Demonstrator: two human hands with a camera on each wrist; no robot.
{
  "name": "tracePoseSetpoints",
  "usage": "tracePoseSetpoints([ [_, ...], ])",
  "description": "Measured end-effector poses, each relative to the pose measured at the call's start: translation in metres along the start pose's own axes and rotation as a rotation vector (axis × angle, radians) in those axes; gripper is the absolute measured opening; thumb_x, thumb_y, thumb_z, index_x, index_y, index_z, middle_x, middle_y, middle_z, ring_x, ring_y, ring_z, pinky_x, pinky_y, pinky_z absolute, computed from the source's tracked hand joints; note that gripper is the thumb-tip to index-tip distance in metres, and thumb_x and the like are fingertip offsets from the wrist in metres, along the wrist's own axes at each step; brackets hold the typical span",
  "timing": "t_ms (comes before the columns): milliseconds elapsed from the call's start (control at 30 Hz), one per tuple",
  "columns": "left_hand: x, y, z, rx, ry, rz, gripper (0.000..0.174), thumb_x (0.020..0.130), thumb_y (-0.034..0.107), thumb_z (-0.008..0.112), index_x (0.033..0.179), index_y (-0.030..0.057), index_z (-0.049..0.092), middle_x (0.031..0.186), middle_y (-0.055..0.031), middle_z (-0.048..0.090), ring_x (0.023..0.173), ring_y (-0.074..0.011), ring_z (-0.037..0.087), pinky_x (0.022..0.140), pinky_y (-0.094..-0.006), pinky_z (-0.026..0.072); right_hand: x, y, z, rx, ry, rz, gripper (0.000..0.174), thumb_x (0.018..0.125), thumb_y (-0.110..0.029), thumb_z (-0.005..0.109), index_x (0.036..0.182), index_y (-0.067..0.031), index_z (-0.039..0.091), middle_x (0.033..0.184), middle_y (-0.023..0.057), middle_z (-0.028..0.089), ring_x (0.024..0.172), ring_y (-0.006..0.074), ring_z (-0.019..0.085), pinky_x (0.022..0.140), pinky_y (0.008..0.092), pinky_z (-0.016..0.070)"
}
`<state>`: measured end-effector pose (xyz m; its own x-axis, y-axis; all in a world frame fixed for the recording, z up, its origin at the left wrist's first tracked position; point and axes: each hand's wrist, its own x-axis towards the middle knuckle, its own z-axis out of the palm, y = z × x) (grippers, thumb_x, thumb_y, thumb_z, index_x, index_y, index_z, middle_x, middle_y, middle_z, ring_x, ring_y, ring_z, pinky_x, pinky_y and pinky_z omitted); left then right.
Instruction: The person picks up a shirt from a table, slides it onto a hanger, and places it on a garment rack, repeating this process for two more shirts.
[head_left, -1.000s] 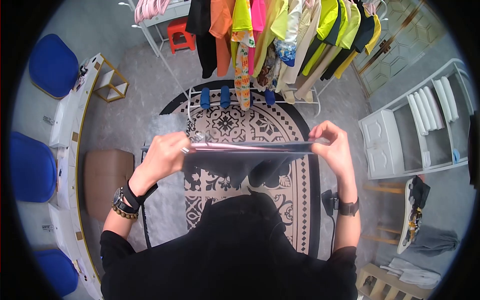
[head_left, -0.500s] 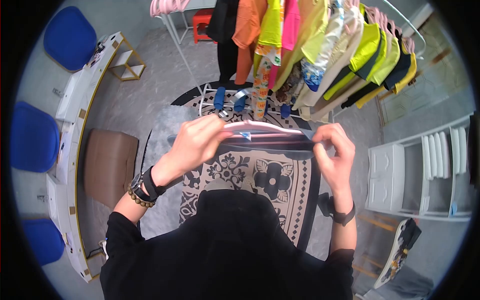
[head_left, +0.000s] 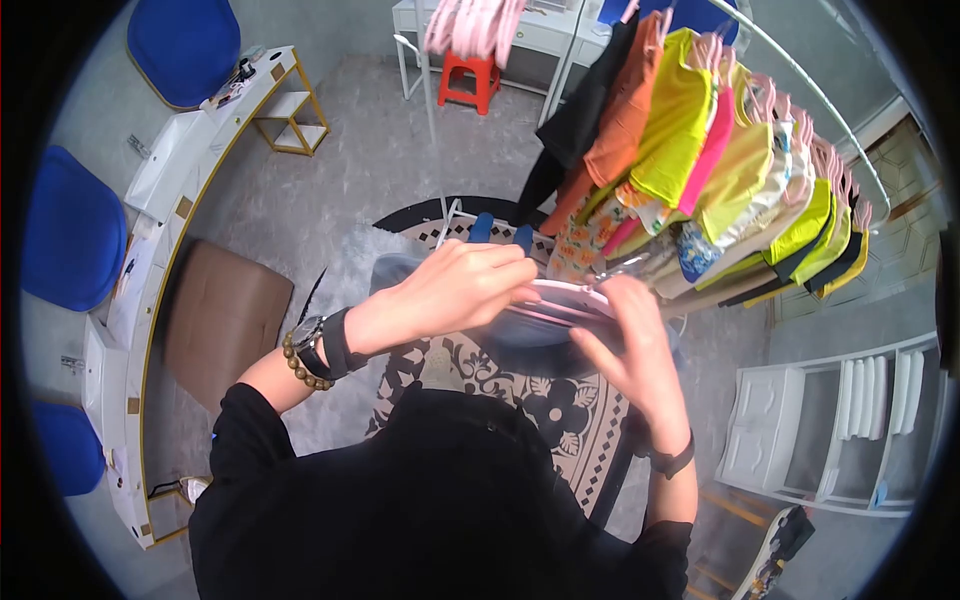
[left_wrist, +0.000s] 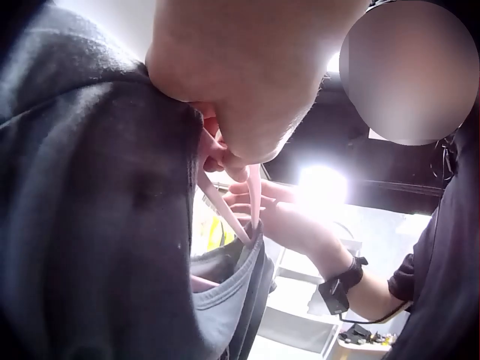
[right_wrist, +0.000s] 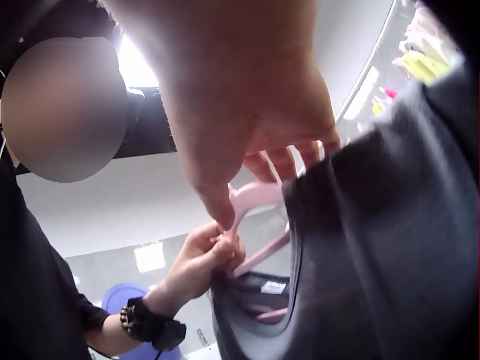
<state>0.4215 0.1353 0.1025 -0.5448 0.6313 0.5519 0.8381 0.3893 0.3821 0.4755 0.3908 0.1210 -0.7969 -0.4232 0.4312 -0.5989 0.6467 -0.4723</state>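
Pinching pink hanger [right_wrist: 259, 196], left hand [head_left: 450, 290] | right hand [head_left: 642, 350] loosely spread beside it | dark garment [right_wrist: 375, 247] on hanger, near side of clothes rack [head_left: 432, 125] | red stool [head_left: 469, 84] beyond rack, brown ottoman [head_left: 225, 320] left of rack | hands partly hide hanger, garment's lower part blurred

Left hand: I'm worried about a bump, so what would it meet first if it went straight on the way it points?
Past the hanger it grips, the left hand would probably meet the right hand; depth between them is unclear.
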Motion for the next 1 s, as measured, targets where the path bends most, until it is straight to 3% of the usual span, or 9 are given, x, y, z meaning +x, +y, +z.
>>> tracePoseSetpoints([
  [67, -0.003, -0.028, -0.019, 0.001, -0.065, -0.005, 0.020, 0.086, 0.016, 0.071, 0.089, 0.0024, 0.057, 0.081, -0.0107, 0.058, 0.072, -0.0309, 0.063, 0.057, -0.0392, 0.0486, 0.017, 0.004, 0.028, 0.008, 0.066, 0.072, 0.023, 0.087, -0.006, 0.072, 0.108, 0.0015, 0.065, 0.092, 0.0166, 0.069, 0.085, 0.0317, 0.068, 0.078, 0.0394, 0.0532],
  [167, -0.014, -0.064, -0.054, -0.020, -0.097, -0.018, 0.041, 0.082, 0.023, 0.074, 0.114, 0.0039, 0.057, 0.103, -0.0130, 0.059, 0.097, -0.0338, 0.062, 0.083, -0.0418, 0.0516, 0.036, 0.011, 0.050, 0.189, 0.179, 0.285, 0.016, 0.089, -0.002, 0.068, 0.103, 0.0038, 0.066, 0.089, 0.0152, 0.069, 0.078, 0.0270, 0.069, 0.070, 0.0337, 0.0534],
  [267, -0.041, -0.100, -0.085, 0.118, -0.016, -0.159, 0.042, 0.084, 0.016, 0.074, 0.118, 0.0025, 0.054, 0.115, -0.0152, 0.059, 0.102, -0.0355, 0.061, 0.084, -0.0412, 0.0496, 0.043, 0.012, 0.050, 0.298, 0.241, 0.414, 0.016, 0.092, -0.003, 0.067, 0.107, 0.0041, 0.066, 0.082, 0.0085, 0.069, 0.073, 0.0136, 0.066, 0.069, 0.0276, 0.0521],
  [467, -0.060, -0.141, -0.090, -0.125, -0.030, -0.604, 0.022, 0.087, 0.002, 0.061, 0.109, 0.0018, 0.058, 0.091, -0.0236, 0.066, 0.087, -0.0420, 0.066, 0.074, -0.0451, 0.0523, 0.055, 0.024, 0.048, 0.328, 0.222, 0.465, 0.016, 0.094, -0.005, 0.067, 0.107, 0.0047, 0.066, 0.078, 0.0040, 0.067, 0.071, 0.0096, 0.063, 0.069, 0.0235, 0.0497],
  [567, -0.064, -0.161, -0.086, 0.031, 0.139, -0.505, 0.015, 0.087, -0.001, 0.059, 0.101, 0.0001, 0.062, 0.077, -0.0236, 0.065, 0.075, -0.0425, 0.066, 0.066, -0.0464, 0.0511, 0.055, 0.033, 0.041, 0.246, 0.167, 0.472, 0.012, 0.092, -0.003, 0.068, 0.101, 0.0046, 0.066, 0.075, 0.0065, 0.065, 0.068, 0.0110, 0.063, 0.064, 0.0248, 0.0483],
  [800, -0.045, -0.173, -0.091, 0.012, 0.045, -0.727, 0.023, 0.086, -0.003, 0.057, 0.108, 0.0004, 0.062, 0.092, -0.0212, 0.067, 0.087, -0.0359, 0.068, 0.075, -0.0399, 0.0514, 0.050, 0.054, 0.025, 0.209, 0.103, 0.478, 0.011, 0.090, -0.002, 0.068, 0.096, 0.0057, 0.067, 0.075, 0.0064, 0.064, 0.065, 0.0113, 0.060, 0.061, 0.0253, 0.0459],
  [833, -0.038, -0.171, -0.084, 0.005, 0.035, -0.718, 0.023, 0.086, -0.003, 0.057, 0.108, 0.0004, 0.062, 0.092, -0.0212, 0.067, 0.087, -0.0359, 0.068, 0.075, -0.0399, 0.0514, 0.050, 0.056, 0.026, 0.293, 0.152, 0.491, 0.012, 0.090, -0.002, 0.068, 0.098, 0.0059, 0.068, 0.076, 0.0054, 0.064, 0.066, 0.0108, 0.060, 0.062, 0.0249, 0.0460],
  [933, -0.008, -0.149, -0.060, -0.056, 0.098, -0.330, 0.041, 0.084, -0.004, 0.054, 0.125, 0.0014, 0.054, 0.137, -0.0174, 0.054, 0.130, -0.0371, 0.051, 0.111, -0.0431, 0.0391, 0.054, 0.064, 0.033, 0.451, 0.213, 0.520, 0.016, 0.091, -0.002, 0.068, 0.105, 0.0053, 0.069, 0.084, 0.0047, 0.066, 0.072, 0.0096, 0.061, 0.067, 0.0234, 0.0472],
  [1000, 0.020, -0.121, -0.041, -0.075, 0.052, -0.178, 0.043, 0.085, 0.003, 0.064, 0.127, 0.0001, 0.055, 0.135, -0.0184, 0.056, 0.128, -0.0361, 0.052, 0.107, -0.0436, 0.0420, 0.062, 0.064, 0.043, 0.434, 0.181, 0.476, 0.018, 0.091, -0.003, 0.069, 0.106, 0.0048, 0.069, 0.086, 0.0051, 0.067, 0.072, 0.0102, 0.062, 0.068, 0.0248, 0.0493],
])
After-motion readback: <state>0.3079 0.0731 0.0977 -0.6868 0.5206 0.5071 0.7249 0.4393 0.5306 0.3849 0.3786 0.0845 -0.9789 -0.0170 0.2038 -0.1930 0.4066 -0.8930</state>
